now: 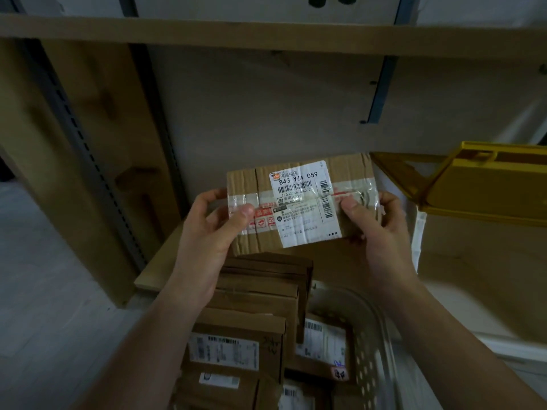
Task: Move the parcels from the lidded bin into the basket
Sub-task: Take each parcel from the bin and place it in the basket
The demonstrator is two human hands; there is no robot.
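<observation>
A taped cardboard parcel [299,199] with a white shipping label is held level in mid-air by both hands. My left hand [207,229] grips its left end, thumb on the top face. My right hand [376,229] grips its right end the same way. Below the parcel stands the white perforated basket [370,344], which holds several brown parcels [251,318] standing on edge in a row. At the right stands the lidded bin [470,276], a white tub with its yellow lid [485,184] tipped up open. The bin's inside is hidden.
A wooden shelf board [154,273] lies under the basket's far end. Another wooden shelf [266,37] runs overhead. Grey slotted metal uprights [88,149] stand at the left. Pale floor [38,291] shows at the lower left.
</observation>
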